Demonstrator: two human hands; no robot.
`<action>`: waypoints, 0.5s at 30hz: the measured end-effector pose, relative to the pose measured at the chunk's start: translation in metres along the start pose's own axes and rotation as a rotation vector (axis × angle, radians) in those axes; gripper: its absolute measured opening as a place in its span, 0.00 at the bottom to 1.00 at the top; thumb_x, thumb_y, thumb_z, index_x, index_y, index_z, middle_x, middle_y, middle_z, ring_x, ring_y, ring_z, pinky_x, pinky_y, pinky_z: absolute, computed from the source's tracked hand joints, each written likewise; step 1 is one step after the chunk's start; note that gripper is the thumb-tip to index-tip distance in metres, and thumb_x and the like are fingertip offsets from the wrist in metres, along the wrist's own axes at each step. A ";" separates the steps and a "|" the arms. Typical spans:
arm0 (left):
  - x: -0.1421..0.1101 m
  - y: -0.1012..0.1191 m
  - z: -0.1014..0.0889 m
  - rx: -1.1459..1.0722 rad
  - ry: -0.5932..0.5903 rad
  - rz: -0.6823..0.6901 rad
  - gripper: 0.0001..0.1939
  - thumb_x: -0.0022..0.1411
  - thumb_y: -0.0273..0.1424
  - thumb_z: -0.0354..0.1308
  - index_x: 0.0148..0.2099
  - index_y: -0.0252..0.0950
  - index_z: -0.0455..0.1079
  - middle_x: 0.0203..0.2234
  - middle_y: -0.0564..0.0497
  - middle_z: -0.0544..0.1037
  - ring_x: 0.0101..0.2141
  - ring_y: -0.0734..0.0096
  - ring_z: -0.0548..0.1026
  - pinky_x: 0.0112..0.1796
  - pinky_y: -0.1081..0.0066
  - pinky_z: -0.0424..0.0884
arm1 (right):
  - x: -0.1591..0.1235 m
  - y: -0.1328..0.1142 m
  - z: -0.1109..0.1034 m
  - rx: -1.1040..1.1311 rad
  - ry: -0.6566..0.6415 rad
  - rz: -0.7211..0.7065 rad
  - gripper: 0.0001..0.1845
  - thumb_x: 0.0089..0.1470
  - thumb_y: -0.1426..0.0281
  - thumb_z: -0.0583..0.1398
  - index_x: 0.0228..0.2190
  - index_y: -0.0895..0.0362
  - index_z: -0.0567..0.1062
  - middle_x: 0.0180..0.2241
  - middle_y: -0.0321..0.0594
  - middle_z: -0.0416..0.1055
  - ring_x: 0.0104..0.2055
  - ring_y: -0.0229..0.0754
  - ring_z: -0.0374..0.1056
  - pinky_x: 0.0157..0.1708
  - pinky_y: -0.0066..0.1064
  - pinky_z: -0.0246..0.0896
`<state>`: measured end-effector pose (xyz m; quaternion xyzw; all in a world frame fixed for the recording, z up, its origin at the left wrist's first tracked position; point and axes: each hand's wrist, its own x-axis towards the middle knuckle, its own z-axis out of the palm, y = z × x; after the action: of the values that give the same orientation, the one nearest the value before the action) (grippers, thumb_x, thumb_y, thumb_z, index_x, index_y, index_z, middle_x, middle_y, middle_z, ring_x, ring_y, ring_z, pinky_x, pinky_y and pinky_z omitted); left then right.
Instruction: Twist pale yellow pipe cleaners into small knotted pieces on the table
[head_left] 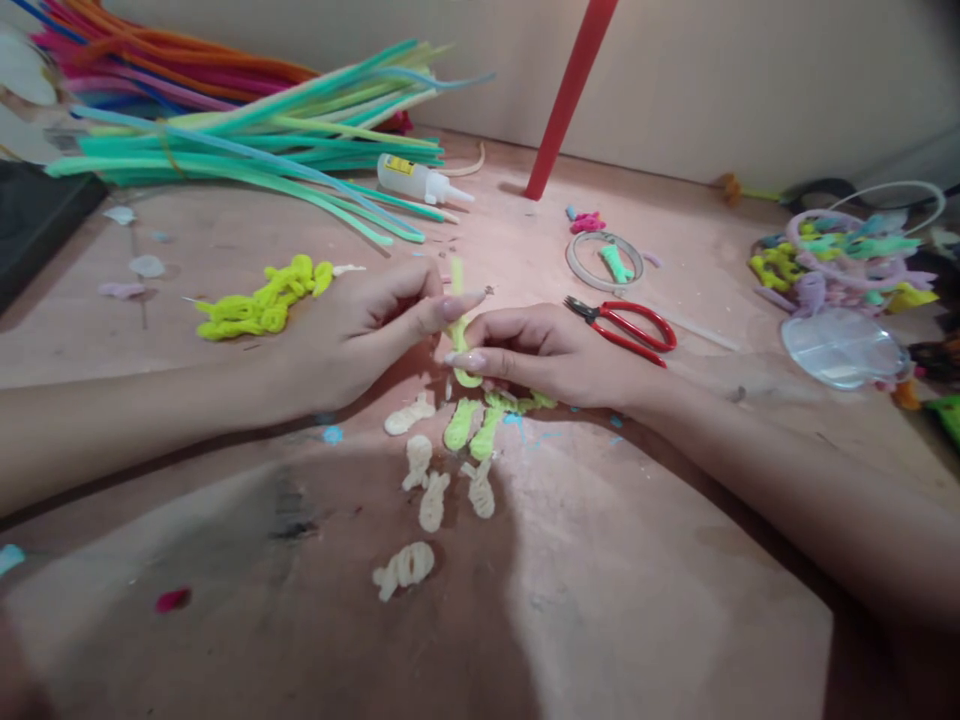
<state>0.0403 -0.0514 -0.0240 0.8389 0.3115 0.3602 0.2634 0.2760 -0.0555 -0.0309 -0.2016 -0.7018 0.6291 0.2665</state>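
Note:
Between my hands a pale yellow-green pipe cleaner [459,336] stands roughly upright, its lower end bent into a loop. My left hand [390,325] pinches its upper part between thumb and curled fingers. Lower down, my right hand [536,350] grips the looped end with thumb and forefinger. Just below lie yellow-green twisted pieces [461,425], some partly hidden under my right hand. Several cream twisted pieces [418,460] are scattered nearer to me. Beside my left wrist rests a bright yellow pile of twisted pieces [274,300].
Red-handled pliers [637,330] lie right of my right hand, near a tape ring [574,262]. A glue bottle [409,178] and bundled pipe cleaners [262,150] lie behind. A red post [570,100] rises at the back. Colourful pieces [810,290] and a clear dish [844,347] sit right.

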 end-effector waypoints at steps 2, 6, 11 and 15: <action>0.001 0.001 -0.001 0.003 -0.031 -0.017 0.17 0.81 0.42 0.58 0.37 0.41 0.69 0.27 0.56 0.70 0.27 0.71 0.68 0.28 0.69 0.63 | 0.001 0.002 0.000 -0.028 0.015 -0.003 0.23 0.70 0.52 0.69 0.36 0.59 0.77 0.32 0.34 0.75 0.34 0.33 0.66 0.32 0.24 0.60; 0.003 0.004 -0.001 -0.037 -0.039 -0.045 0.08 0.77 0.37 0.61 0.42 0.42 0.72 0.31 0.55 0.75 0.28 0.70 0.69 0.29 0.68 0.66 | 0.001 0.002 0.000 0.010 0.031 0.057 0.22 0.72 0.52 0.68 0.37 0.58 0.78 0.29 0.32 0.75 0.28 0.31 0.66 0.28 0.24 0.60; 0.003 0.003 -0.002 -0.092 -0.010 -0.125 0.10 0.76 0.38 0.63 0.41 0.41 0.70 0.28 0.55 0.73 0.26 0.72 0.68 0.28 0.68 0.65 | 0.001 -0.002 0.002 0.066 0.048 0.097 0.20 0.70 0.53 0.70 0.40 0.58 0.79 0.36 0.39 0.83 0.32 0.33 0.72 0.31 0.24 0.67; 0.005 -0.002 -0.001 -0.149 0.078 -0.168 0.14 0.74 0.40 0.68 0.41 0.40 0.67 0.29 0.56 0.72 0.26 0.74 0.67 0.26 0.69 0.64 | 0.000 0.002 0.002 0.095 0.079 0.067 0.18 0.72 0.56 0.69 0.39 0.59 0.78 0.35 0.37 0.80 0.30 0.31 0.68 0.29 0.23 0.64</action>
<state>0.0415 -0.0462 -0.0226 0.7732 0.3632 0.3914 0.3422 0.2740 -0.0568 -0.0335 -0.2369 -0.6530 0.6619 0.2817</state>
